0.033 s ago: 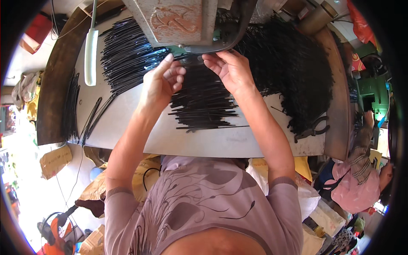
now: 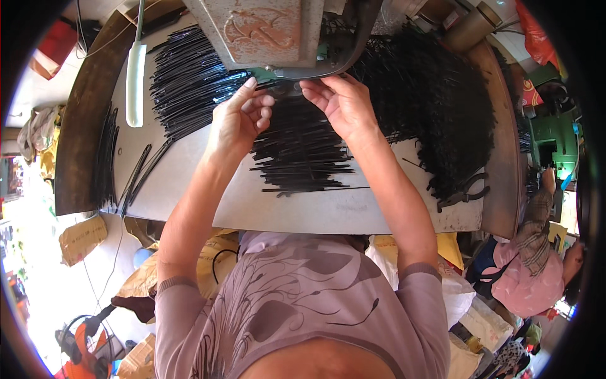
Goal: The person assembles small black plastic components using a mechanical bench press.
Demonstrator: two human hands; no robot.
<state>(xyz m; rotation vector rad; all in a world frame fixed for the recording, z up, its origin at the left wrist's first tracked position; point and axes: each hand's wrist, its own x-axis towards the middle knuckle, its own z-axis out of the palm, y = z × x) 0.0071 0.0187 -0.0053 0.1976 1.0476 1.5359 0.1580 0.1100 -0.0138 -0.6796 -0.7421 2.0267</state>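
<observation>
Both hands are raised under the front of a grey, rust-marked machine head [image 2: 268,31]. My left hand [image 2: 240,119] has its fingers curled and its thumb pointing up toward the machine; whatever they pinch is too small and dark to name. My right hand [image 2: 346,106] is closed too, its fingertips at the machine's lower edge, and its grip is hard to see. Between and below the hands lies a pile of thin black strips [image 2: 303,148]. A second bundle of black strips [image 2: 189,82] lies left of my left hand. On the right spreads a large black heap of thin pieces [image 2: 435,95].
A pale worktable [image 2: 284,211] has a raised brown rim [image 2: 88,114]. Black-handled pliers [image 2: 467,192] lie at its right front. A white lamp tube [image 2: 135,85] hangs at left. Another person in pink [image 2: 527,278] works at a green machine [image 2: 555,142] on the right.
My left hand has shifted very slightly, its fingers drawn a little toward the thumb. The other person's arm at far right has moved slightly. My right hand looks the same.
</observation>
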